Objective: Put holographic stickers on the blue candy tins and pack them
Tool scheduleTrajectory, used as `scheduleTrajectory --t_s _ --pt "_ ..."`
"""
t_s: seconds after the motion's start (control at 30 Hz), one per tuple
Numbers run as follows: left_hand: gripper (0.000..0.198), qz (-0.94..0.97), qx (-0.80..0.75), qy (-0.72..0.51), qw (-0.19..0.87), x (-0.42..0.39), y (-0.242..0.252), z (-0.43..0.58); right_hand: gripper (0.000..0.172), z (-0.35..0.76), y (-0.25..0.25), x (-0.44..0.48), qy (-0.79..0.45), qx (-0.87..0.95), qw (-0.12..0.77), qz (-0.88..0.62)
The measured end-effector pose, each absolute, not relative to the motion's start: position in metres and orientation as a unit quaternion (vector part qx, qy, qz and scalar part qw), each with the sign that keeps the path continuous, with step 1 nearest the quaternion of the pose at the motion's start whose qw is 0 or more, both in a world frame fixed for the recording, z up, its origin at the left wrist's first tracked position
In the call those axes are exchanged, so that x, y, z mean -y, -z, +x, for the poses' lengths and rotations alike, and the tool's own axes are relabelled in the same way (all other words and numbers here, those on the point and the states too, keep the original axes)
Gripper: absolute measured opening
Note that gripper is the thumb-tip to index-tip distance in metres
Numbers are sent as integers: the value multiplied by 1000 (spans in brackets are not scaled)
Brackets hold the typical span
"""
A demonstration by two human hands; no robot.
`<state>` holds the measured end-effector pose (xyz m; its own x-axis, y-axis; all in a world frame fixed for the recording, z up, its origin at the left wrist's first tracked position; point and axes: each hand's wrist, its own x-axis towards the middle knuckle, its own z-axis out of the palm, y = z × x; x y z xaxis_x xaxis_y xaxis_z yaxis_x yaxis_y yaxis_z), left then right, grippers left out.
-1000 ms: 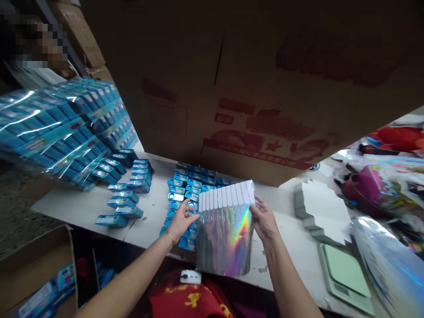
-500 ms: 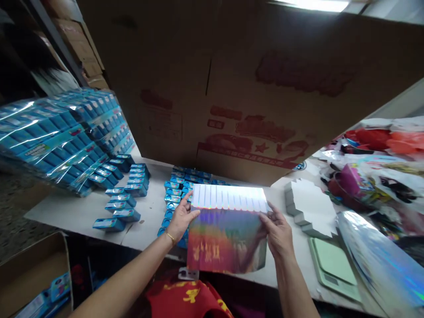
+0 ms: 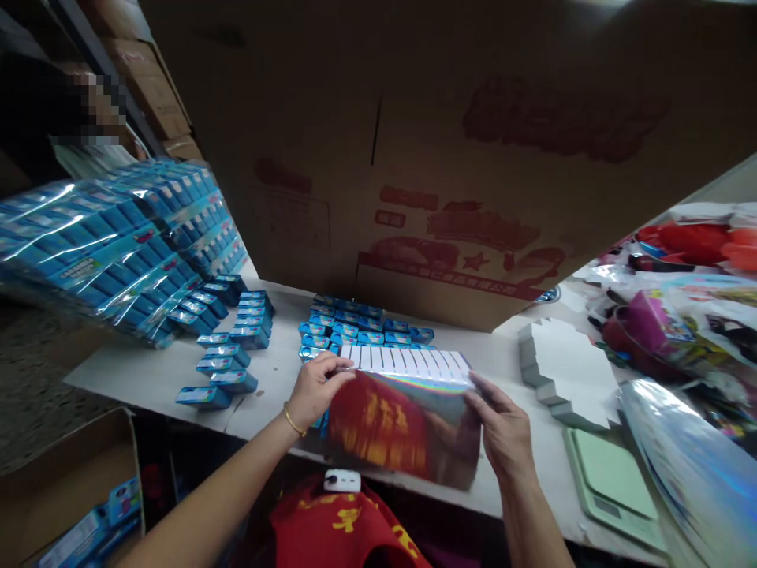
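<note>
Between my hands is a shiny, mirror-like sheet (image 3: 408, 426) with a white strip of narrow tabs (image 3: 408, 360) along its far edge. My left hand (image 3: 316, 388) pinches its left side near the white strip, thumb on top. On the right side, my right hand (image 3: 501, 414) grips it between thumb and fingers. The sheet reflects red and yellow from my clothing (image 3: 348, 525) and tilts over the near table edge. Just beyond and partly hidden by it lie rows of small blue boxes (image 3: 358, 323).
A large cardboard carton (image 3: 367, 244) stands at the back. Left are loose blue boxes (image 3: 225, 359) and film-wrapped packs (image 3: 112, 252). Right are stacked white card cutouts (image 3: 568, 367), a pale green scale (image 3: 615, 481), glossy sheets (image 3: 691, 465) and bagged goods (image 3: 668, 315). Another person (image 3: 53, 118) is far left.
The sheet has tilted, so its rainbow sheen gave way to a red reflection, and its white strip sits slightly lower. Both hands keep hold of it. The view has shifted slightly.
</note>
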<state>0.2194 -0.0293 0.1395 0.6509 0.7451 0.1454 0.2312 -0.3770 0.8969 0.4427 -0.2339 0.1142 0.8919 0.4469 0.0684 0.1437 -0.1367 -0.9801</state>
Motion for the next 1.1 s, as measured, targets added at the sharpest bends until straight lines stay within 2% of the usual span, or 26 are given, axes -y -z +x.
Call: scheduleTrajectory --t_s 0.07,0.13,0.23,0.37,0.57,0.83,1.0,1.1 --pt "16 799 -304 -287 433 32 -144 219 32 434 -127 230 -2 304 520 -798" --pt "17 818 -291 -288 405 36 -150 219 34 415 -144 215 79 440 424 -788" --pt "17 845 -267 -279 370 44 -160 219 40 380 -165 178 36 651 308 -693" --pt "14 850 -270 -286 350 46 -170 214 22 363 -166 146 -61 705 235 -667" --pt "18 754 -369 -286 462 20 -166 195 21 417 -147 173 -172 637 215 -720" --pt "29 565 -390 -243 685 24 -123 205 26 464 -139 193 -313 514 291 -744" --pt "34 494 -439 -223 717 35 -85 204 29 484 -115 179 -356 398 346 -771" --pt "35 465 -472 -238 710 34 -64 205 30 498 -91 165 -382 402 355 -752"
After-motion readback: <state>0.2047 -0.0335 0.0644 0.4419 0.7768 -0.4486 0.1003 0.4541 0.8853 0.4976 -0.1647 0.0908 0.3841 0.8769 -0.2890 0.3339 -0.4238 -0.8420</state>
